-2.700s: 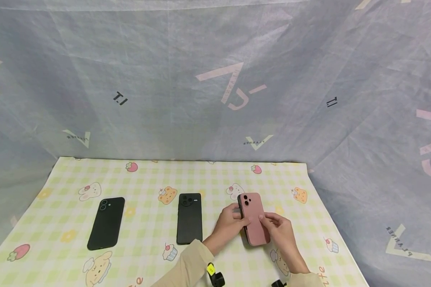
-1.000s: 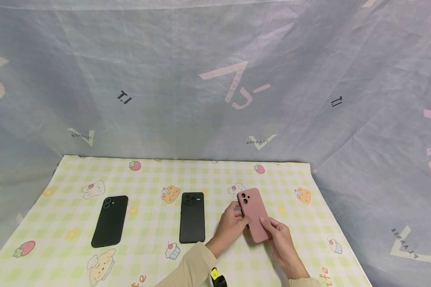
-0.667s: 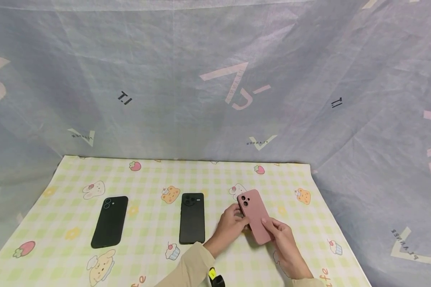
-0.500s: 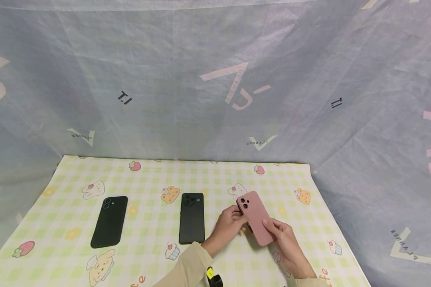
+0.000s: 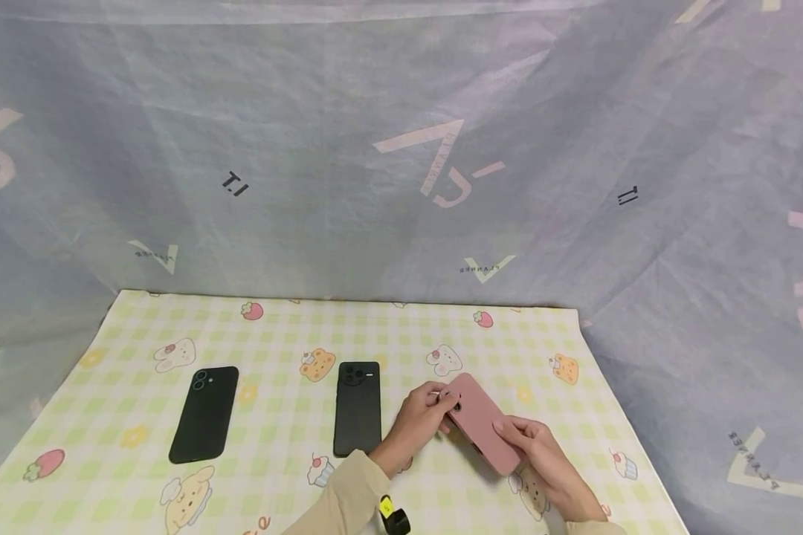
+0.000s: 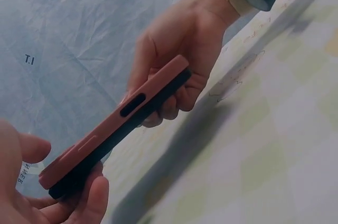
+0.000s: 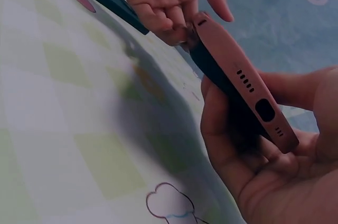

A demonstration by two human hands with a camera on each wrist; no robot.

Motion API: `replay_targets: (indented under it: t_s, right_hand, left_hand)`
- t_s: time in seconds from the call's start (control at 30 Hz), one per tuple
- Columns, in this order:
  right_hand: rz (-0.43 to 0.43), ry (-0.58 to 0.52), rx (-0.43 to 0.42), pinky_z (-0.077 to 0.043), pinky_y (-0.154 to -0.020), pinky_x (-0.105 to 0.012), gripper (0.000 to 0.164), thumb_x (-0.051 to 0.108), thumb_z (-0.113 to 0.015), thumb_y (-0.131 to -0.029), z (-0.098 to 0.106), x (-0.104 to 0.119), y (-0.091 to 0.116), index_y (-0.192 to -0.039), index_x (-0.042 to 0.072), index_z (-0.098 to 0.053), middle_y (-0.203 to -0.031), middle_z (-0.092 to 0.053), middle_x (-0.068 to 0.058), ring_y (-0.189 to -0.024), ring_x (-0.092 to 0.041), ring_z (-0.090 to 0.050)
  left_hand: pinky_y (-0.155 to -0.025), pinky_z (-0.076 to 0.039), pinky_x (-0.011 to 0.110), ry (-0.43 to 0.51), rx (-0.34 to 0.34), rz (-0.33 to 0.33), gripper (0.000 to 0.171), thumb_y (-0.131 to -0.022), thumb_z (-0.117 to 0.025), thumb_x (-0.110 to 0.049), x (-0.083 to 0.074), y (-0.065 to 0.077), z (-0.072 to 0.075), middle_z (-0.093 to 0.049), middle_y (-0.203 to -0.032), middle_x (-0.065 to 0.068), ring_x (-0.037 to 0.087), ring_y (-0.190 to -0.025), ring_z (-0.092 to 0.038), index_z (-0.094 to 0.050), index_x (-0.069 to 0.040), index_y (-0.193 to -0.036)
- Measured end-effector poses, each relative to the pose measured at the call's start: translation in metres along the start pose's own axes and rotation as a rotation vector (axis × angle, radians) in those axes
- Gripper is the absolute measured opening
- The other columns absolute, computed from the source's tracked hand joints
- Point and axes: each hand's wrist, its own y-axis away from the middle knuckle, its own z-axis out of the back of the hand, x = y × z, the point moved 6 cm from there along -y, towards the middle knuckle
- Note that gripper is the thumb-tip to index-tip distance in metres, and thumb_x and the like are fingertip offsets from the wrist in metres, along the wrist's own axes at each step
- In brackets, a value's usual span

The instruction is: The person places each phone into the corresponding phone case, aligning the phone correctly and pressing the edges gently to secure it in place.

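Both hands hold a pink phone case (image 5: 485, 427), raised above the table on its right side and tilted. A dark phone (image 6: 113, 140) lies against the underside of the case, its edge showing in both wrist views. My left hand (image 5: 411, 422) is at the camera end; its fingers curl beneath, and in the left wrist view its thumb stands a little off the pink surface. Gripping the opposite end, my right hand (image 5: 545, 457) has its thumb on the pink back and fingers underneath. The case's port and speaker cutouts face the right wrist view.
Two black phones lie camera side up on the checked tablecloth (image 5: 274, 416): one (image 5: 204, 416) at the left, the other (image 5: 358, 416) mid-table beside my left forearm. A grey printed curtain (image 5: 348, 163) hangs behind and beside the table.
The pink case has come nearer me and turned, its camera end tipping further left. My left thumb has shifted from the case's side edge to near the camera cutouts.
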Motion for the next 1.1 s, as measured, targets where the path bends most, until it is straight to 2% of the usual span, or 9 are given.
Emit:
replay_targets:
  t_s: [0.13,0.3,0.37,0.5,0.7,0.9,1.1]
  right_hand:
    - [0.001,0.011,0.092,-0.060,-0.091,-0.026,0.039,0.021,-0.060,-0.112,0.002,0.000,0.001,-0.139,-0.006,-0.065,-0.113,-0.076,-0.003,-0.103,-0.012,-0.073]
    - [0.003,0.041,0.207,-0.061,-0.084,-0.027,0.028,0.019,-0.058,-0.113,0.002,0.001,0.001,-0.127,0.002,-0.074,-0.105,-0.077,-0.002,-0.093,-0.012,-0.073]
    - [0.012,0.058,0.248,-0.061,-0.082,-0.026,0.026,0.017,-0.057,-0.113,0.001,0.002,0.002,-0.125,0.001,-0.074,-0.104,-0.076,-0.003,-0.091,-0.011,-0.073]
    - [0.029,0.092,0.304,-0.062,-0.080,-0.026,0.029,0.015,-0.057,-0.113,-0.001,0.005,0.003,-0.127,-0.004,-0.072,-0.105,-0.077,-0.005,-0.091,-0.011,-0.073]
    - [0.037,0.127,0.349,-0.062,-0.077,-0.026,0.032,0.014,-0.053,-0.114,-0.001,0.009,0.005,-0.126,-0.011,-0.069,-0.100,-0.078,-0.006,-0.087,-0.012,-0.074]
    - [0.048,0.136,0.351,-0.062,-0.075,-0.027,0.031,0.012,-0.054,-0.114,0.001,0.010,0.003,-0.124,-0.012,-0.070,-0.100,-0.077,-0.007,-0.085,-0.013,-0.074]
    - [0.041,0.150,0.341,-0.062,-0.075,-0.027,0.032,0.013,-0.054,-0.113,0.002,0.009,0.001,-0.123,-0.012,-0.070,-0.100,-0.078,-0.007,-0.084,-0.013,-0.074]
  left_hand:
    - [-0.071,-0.061,0.042,-0.065,0.002,-0.006,0.034,-0.109,-0.065,-0.032,0.000,0.000,0.001,-0.078,-0.098,0.002,0.028,-0.073,-0.071,-0.071,-0.007,-0.131]
    - [-0.064,-0.059,0.036,-0.147,0.022,-0.005,0.036,-0.109,-0.063,-0.039,-0.001,-0.001,0.002,-0.078,-0.097,0.000,0.021,-0.065,-0.070,-0.075,-0.010,-0.126]
    - [-0.060,-0.056,0.034,-0.183,0.032,-0.004,0.036,-0.110,-0.062,-0.044,-0.002,-0.001,0.002,-0.078,-0.094,-0.001,0.017,-0.062,-0.067,-0.077,-0.013,-0.121]
    - [-0.062,-0.052,0.032,-0.250,0.048,-0.012,0.035,-0.109,-0.060,-0.048,-0.002,-0.001,0.002,-0.076,-0.089,-0.005,0.011,-0.069,-0.065,-0.079,-0.018,-0.109]
    - [-0.075,-0.057,0.035,-0.306,0.063,-0.036,0.033,-0.111,-0.060,-0.045,0.000,-0.002,0.002,-0.076,-0.096,-0.007,0.010,-0.090,-0.071,-0.079,-0.019,-0.109]
    - [-0.075,-0.054,0.034,-0.331,0.070,-0.062,0.035,-0.111,-0.059,-0.044,0.000,-0.004,0.001,-0.073,-0.093,-0.006,0.009,-0.082,-0.065,-0.080,-0.016,-0.113]
    - [-0.085,-0.054,0.038,-0.349,0.065,-0.057,0.036,-0.112,-0.059,-0.042,0.001,-0.004,0.001,-0.075,-0.108,-0.002,0.011,-0.095,-0.064,-0.079,-0.015,-0.121]
